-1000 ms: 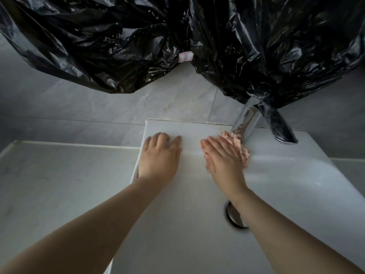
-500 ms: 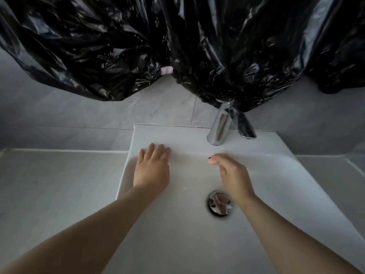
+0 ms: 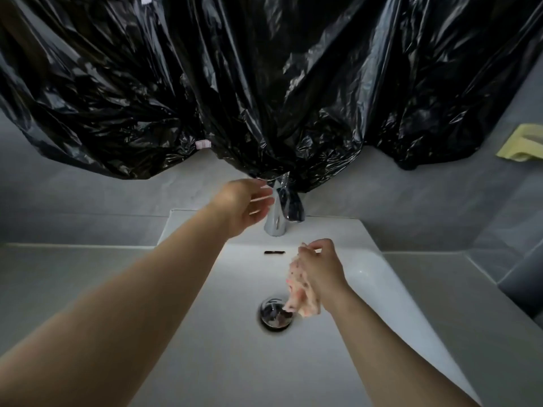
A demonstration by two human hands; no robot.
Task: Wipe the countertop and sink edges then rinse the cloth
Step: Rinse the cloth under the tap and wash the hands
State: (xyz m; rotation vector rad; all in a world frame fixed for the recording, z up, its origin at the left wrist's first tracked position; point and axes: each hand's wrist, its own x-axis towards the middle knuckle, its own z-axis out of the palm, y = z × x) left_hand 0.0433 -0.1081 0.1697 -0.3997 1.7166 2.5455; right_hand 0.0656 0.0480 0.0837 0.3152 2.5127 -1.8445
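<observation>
Left hand [image 3: 246, 207] beside chrome faucet [image 3: 277, 224], fingers loosely spread. Right hand [image 3: 320, 268] before faucet, fingers pinching limp speckled cloth [image 3: 301, 295] over glossy sink [image 3: 382, 277].

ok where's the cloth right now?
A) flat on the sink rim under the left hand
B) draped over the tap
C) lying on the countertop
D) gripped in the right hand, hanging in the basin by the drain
D: the right hand grips the cloth, which hangs beside the drain; the left hand is up by the tap, holding nothing.
</observation>
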